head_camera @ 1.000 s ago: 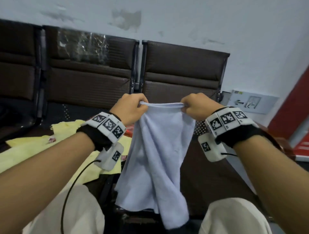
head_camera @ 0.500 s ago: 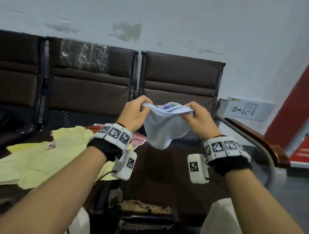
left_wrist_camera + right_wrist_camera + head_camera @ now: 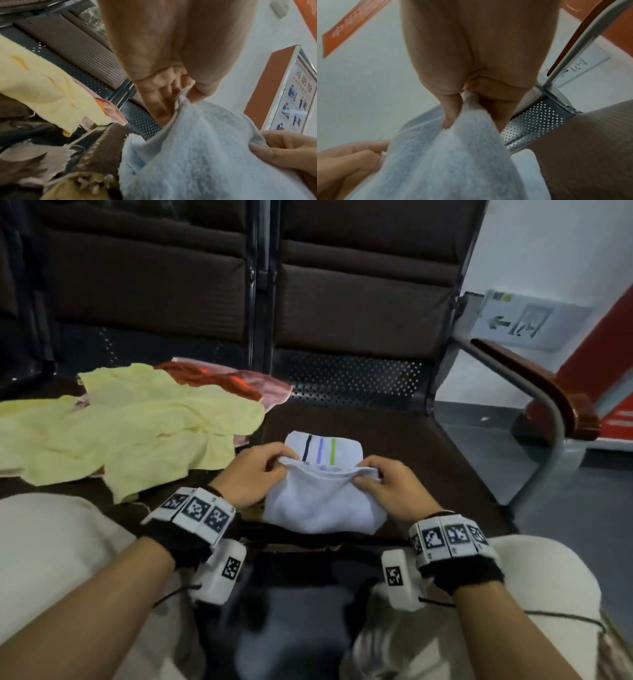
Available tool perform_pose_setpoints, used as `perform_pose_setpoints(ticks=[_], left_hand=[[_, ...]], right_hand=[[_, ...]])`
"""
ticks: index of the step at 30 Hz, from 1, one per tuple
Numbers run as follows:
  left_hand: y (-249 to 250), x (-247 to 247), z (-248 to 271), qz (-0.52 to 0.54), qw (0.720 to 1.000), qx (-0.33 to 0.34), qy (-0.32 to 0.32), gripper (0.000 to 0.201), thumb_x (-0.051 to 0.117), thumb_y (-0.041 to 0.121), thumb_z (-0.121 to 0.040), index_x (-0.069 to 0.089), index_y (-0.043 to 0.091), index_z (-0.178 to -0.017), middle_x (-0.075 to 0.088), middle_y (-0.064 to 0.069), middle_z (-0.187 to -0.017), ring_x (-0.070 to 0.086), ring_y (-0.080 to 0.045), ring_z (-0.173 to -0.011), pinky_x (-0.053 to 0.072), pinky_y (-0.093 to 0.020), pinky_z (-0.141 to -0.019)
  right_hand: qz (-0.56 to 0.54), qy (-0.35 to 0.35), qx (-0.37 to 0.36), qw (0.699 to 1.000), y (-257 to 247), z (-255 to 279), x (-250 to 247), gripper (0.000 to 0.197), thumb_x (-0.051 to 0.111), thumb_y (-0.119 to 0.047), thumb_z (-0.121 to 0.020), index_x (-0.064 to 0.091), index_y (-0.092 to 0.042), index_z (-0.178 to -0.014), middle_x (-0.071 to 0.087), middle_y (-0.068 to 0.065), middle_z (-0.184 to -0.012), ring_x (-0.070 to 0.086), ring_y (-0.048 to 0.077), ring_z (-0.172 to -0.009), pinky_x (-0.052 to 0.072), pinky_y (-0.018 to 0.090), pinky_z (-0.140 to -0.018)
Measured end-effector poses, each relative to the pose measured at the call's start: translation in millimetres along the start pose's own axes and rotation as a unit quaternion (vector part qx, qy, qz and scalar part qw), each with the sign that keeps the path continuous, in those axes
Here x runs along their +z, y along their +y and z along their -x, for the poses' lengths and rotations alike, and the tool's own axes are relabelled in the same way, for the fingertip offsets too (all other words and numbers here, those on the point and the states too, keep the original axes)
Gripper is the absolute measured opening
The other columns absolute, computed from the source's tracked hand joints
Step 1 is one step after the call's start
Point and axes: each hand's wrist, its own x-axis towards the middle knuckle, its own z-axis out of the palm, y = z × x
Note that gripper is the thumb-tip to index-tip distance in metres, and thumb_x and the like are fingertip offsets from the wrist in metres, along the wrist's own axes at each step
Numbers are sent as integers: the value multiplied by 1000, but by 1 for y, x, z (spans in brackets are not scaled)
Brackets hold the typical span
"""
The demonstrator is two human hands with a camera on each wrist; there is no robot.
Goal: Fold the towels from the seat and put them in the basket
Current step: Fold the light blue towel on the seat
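Both hands, left hand (image 3: 255, 470) and right hand (image 3: 388, 486), pinch the pale blue towel (image 3: 322, 508) on the seat (image 3: 394, 426); uneven release risks skewing the fold.

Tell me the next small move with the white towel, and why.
Probably carry the pinched edge forward onto the striped end. Both hands, left and right, hold the towel's near edge raised, the stripes lie uncovered beyond, so the fold looks half done.

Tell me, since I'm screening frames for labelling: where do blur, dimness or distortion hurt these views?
Head view: dim, bench seat murky, lower edge smeared, armrest bowed by the wide lens. Left wrist view: left hand soft, blue towel pile readable. Right wrist view: right hand and towel blurred.
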Motion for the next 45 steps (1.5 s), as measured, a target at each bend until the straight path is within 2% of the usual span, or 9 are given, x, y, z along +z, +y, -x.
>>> perform_pose_setpoints(ticks=[10, 15, 21, 26, 29, 33, 37, 40, 45], left_hand=[[-35, -2, -116, 16, 994, -65, 81, 32, 52, 5, -88, 56, 17, -118, 57, 4, -107, 52, -11, -100, 39, -23, -88], [-71, 18, -150, -45, 985, -166, -12, 50, 55, 13, -90, 41, 15, -139, 60, -3, -117, 57, -21, -100, 44, -30, -89], [-81, 28, -135, -43, 987, -152, -21, 62, 61, 12, -87, 36, 12, -143, 28, -8, -148, 41, -24, -129, 33, -33, -110], [-54, 28, -93, -90, 995, -17, -25, 25, 64, 14, -86, 64, 13, -111, 51, -6, -113, 47, -21, -108, 33, -23, -95], [-41, 29, -72, -74, 993, -1, -90, 22, 65, 26, -87, 66, 15, -105, 59, -3, -103, 56, -17, -98, 43, -31, -92], [-38, 26, -55, -226, 954, 1, -195, 54, 65, 49, -80, 53, 24, -126, 50, 5, -117, 44, -11, -112, 38, -29, -98], [-32, 22, -40, -270, 950, 10, -157, 25, 57, 19, -86, 59, 26, -110, 55, 2, -109, 51, -19, -106, 43, -37, -89], [-21, 20, -29, -220, 966, 1, -135, 15, 50, 14, -84, 59, 20, -94, 62, -1, -93, 58, -24, -89, 49, -43, -78], [-13, 17, -21, -148, 980, -29, -133, 19, 48, 13, -87, 56, 20, -104, 60, 1, -90, 57, -20, -81, 44, -32, -68]], right_hand=[[48, 16, 54, 997, 29, -117, -16, 8, 62, -27, -87, 64, -24, -93, 64, -5, -89, 57, 8, -82, 38, 19, -60], [143, -75, 110, 981, 54, -144, 0, 44, 65, -23, -86, 49, -15, -126, 55, 7, -119, 53, 25, -111, 44, 31, -89], [183, -179, -8, 967, 46, -105, 21, 20, 65, -35, -85, 61, -18, -95, 56, -2, -95, 55, 18, -93, 44, 30, -81], [262, -301, -12, 917, 39, -75, 21, 65, 73, -49, -73, 44, -25, -127, 44, -3, -122, 39, 15, -115, 41, 35, -95], [294, -227, -35, 928, 36, -71, 25, 44, 59, -19, -84, 49, -22, -126, 51, 2, -125, 49, 24, -117, 45, 37, -91], [241, -165, -17, 956, 29, -66, 18, 24, 50, -10, -83, 59, -19, -102, 64, 8, -105, 58, 34, -98, 48, 39, -80], [155, -128, -17, 979, 29, -48, 14, 19, 50, -7, -83, 61, -14, -97, 56, -1, -86, 58, 30, -91, 42, 29, -71], [152, -146, -27, 977, 32, -29, 15, 27, 66, -18, -79, 61, -14, -105, 60, -2, -97, 56, 17, -94, 34, 18, -73], [159, -157, 4, 975, 33, -15, 9, 40, 67, -13, -73, 51, -21, -110, 61, 3, -101, 57, 23, -93, 45, 30, -77]])
